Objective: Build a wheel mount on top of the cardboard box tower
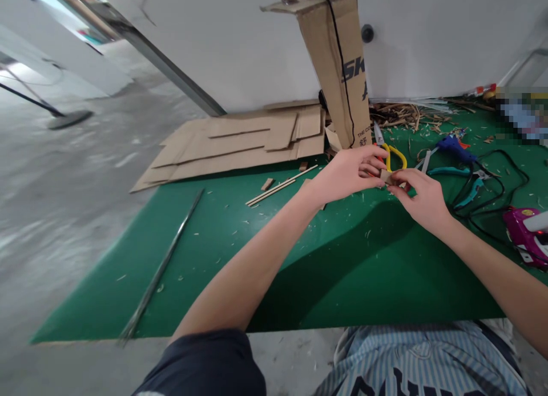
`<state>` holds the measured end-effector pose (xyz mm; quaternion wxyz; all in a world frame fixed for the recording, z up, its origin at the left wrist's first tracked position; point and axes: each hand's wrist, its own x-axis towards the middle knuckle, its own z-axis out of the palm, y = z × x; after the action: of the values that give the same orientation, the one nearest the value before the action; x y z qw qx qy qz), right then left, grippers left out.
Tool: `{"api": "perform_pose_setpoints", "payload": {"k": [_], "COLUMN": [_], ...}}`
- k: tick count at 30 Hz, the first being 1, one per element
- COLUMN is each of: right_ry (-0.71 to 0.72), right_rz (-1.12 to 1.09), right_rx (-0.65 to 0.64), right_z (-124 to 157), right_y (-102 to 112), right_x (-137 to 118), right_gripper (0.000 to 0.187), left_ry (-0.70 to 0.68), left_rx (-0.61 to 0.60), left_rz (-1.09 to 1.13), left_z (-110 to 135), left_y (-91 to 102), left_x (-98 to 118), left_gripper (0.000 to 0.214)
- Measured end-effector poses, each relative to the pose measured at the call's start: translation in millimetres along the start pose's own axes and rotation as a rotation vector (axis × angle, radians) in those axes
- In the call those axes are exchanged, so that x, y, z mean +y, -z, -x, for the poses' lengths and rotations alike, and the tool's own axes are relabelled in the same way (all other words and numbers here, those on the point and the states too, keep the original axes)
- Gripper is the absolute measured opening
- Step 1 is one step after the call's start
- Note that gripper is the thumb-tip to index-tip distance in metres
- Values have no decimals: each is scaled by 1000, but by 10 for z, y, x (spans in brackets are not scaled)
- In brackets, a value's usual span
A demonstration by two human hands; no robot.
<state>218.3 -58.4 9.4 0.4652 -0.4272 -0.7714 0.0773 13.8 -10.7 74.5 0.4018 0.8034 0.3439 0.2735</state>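
Left hand: the left hand [349, 172] sits over the mat, fingers curled inward, fingertips closed against the small cardboard piece [385, 177]

Right hand: the right hand [422, 200] faces it from the other side, thumb and forefinger pinching the same piece, other fingers bent beneath

Held piece: between both hands, raised just above the mat, partly hidden by the fingers

Beside the hands: yellow-handled scissors [394, 158] lie just behind the left fingers, blades pointing away; whether that hand grips them is hard to tell

Right of the hands: a blue glue gun [456, 148], teal-handled pliers [468, 194], a tangled black cord [500, 179] and a magenta power tool [523, 236]

Mat: a green work mat [240, 259] strewn with wood shavings [398, 116], thin wooden sticks [278, 188] and a long metal rod [162, 262]

Behind: flat cardboard sheets [231, 145] and a tall upright cardboard box [329, 59] against a white wall [240, 42]
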Motion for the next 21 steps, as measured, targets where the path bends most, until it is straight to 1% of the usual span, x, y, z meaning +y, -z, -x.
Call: {"api": "perform_pose_setpoints", "payload": {"k": [2, 5, 8, 10, 12, 15, 18, 20, 21], "right_ry": [-38, -19, 15, 8, -7, -22, -13, 20, 32], "right_rz": [13, 44, 79, 115, 146, 125, 82, 75, 72], "right_rx": [-20, -128, -309, -439, -550, -634, -626, -605, -578], "right_z": [-4, -5, 16, 36, 51, 58, 69, 82, 85], "right_y": [3, 28, 85, 125, 150, 149, 123, 107, 101], "right_x": [-12, -34, -37, -24, 1, 45, 75, 81, 82], "right_gripper": [4, 6, 7, 5, 6, 7, 8, 7, 9], "left_ry": [-26, -46, 1, 39, 74, 94, 84, 63, 54], "left_rx": [-30, -102, -139, -163, -177, -89, 32, 108, 136], "left_rz": [-69, -316, -577, -656, -675, -573, -407, -356, -344], "left_z": [3, 40, 134, 219, 303, 394, 447, 476, 489], "left_y": [26, 6, -165, -339, -499, -636, -671, -678, -681], "left_x": [21, 98, 158, 144, 78, -69, -199, -255, -273], "left_gripper": [39, 29, 13, 13, 12, 9, 8, 10, 11]}}
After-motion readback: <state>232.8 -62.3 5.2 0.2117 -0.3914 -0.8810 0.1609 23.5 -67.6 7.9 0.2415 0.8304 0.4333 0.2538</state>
